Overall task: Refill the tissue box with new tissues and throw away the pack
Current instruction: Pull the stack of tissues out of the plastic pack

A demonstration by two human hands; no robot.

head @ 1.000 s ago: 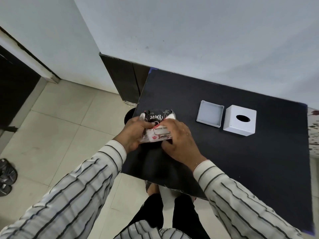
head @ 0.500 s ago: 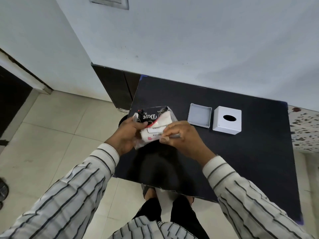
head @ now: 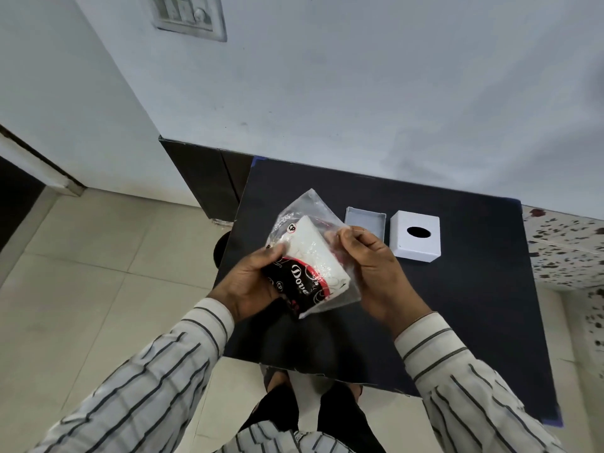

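Here the tissue pack (head: 307,256) sits in both my hands above the near left part of the tabletop (head: 474,315). Its clear crinkly plastic carries a black band with white script that reads "Dove", edged in red, and a small round logo near the top. My left hand (head: 251,286) wraps around the black end, thumb pressed on the white tissues inside. My right hand (head: 376,276) pinches the loose plastic edge at the pack's right side between thumb and fingertips. The tabletop is matte black and flat, set against a pale wall with a switch plate (head: 188,14). On it, beyond my hands, stands the white cube tissue box (head: 415,235) with an oval hole on top, just beside a shallow grey tray-like lid (head: 366,217). The floor (head: 98,273) is pale glossy tile.
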